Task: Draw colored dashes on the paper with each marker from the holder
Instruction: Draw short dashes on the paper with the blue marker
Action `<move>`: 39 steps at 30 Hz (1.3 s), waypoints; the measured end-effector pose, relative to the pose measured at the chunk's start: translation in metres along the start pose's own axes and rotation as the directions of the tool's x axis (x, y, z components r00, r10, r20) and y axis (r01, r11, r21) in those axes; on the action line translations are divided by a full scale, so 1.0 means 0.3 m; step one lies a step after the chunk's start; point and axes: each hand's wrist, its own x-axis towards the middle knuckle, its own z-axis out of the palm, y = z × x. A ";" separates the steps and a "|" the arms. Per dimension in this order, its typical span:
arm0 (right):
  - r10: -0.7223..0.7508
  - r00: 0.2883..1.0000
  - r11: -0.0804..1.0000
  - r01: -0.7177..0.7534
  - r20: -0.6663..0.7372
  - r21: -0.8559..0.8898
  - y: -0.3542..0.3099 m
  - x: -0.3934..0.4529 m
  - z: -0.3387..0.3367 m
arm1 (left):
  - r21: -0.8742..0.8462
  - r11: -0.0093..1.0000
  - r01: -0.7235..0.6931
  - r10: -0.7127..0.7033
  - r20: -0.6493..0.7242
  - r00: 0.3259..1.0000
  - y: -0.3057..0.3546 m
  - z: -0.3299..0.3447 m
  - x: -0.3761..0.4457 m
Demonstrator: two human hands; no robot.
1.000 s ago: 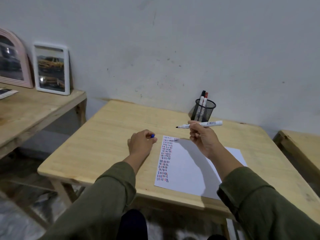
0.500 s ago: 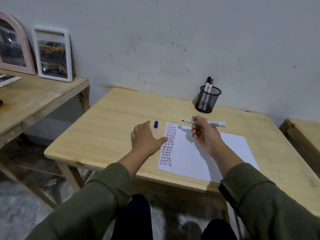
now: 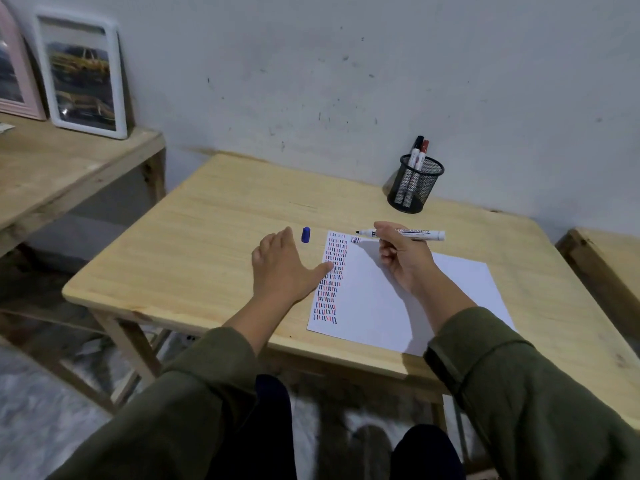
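A white sheet of paper (image 3: 408,299) lies on the wooden table (image 3: 207,244), with a column of blue, red and black dashes down its left side. My right hand (image 3: 403,258) grips an uncapped white marker (image 3: 420,234), tip pointing left just above the paper's top edge. My left hand (image 3: 285,268) rests flat, fingers spread, thumb touching the paper's left edge. A blue cap (image 3: 305,234) stands on the table beside my left fingertips. A black mesh holder (image 3: 414,183) at the back holds two markers, one black-capped, one red-capped.
A second wooden table (image 3: 52,174) stands to the left, carrying a white picture frame (image 3: 83,71) and a pink one (image 3: 14,74) against the wall. Another wooden surface (image 3: 609,261) sits at the right edge. The grey wall runs close behind the holder.
My left hand set the blue cap down on the table and flattened beside the paper. My right hand lowered the uncapped marker toward the paper's top. The view tilted downward.
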 end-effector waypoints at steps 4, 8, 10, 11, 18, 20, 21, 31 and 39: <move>-0.022 1.000 1.000 0.022 -0.019 -0.019 0.006 0.018 0.006 | 0.000 1.000 -0.001 0.001 -0.005 1.000 0.000 0.002 0.001; -0.065 0.997 0.986 0.058 -0.036 -0.156 0.024 0.025 0.009 | 0.003 1.000 0.003 -0.003 -0.004 1.000 0.001 0.002 0.002; -0.094 0.995 0.975 0.086 -0.031 -0.207 0.029 0.024 0.011 | 0.004 1.000 0.005 -0.005 -0.004 1.000 0.001 0.001 0.002; -0.109 0.994 0.970 0.101 -0.023 -0.222 0.031 0.022 0.012 | 0.003 1.000 0.007 -0.007 -0.003 1.000 0.002 0.001 0.002; -0.132 0.991 0.959 0.125 -0.010 -0.254 0.033 0.020 0.012 | -0.009 1.000 0.009 -0.009 -0.006 1.000 0.003 0.003 0.005; -0.131 0.991 0.959 0.124 -0.011 -0.254 0.033 0.020 0.010 | -0.007 1.000 0.009 -0.010 -0.004 1.000 0.004 0.003 0.005; -0.133 0.991 0.959 0.126 -0.009 -0.255 0.034 0.018 0.010 | -0.005 1.000 0.009 -0.009 -0.002 1.000 0.004 0.002 0.003; -0.137 0.991 0.952 0.131 -0.003 -0.276 0.034 0.016 0.011 | 0.002 1.000 0.011 -0.011 0.005 1.000 0.004 0.000 0.000; -0.136 0.991 0.948 0.131 0.004 -0.289 0.032 0.018 0.012 | -0.010 1.000 0.013 -0.013 0.001 1.000 0.003 0.000 0.002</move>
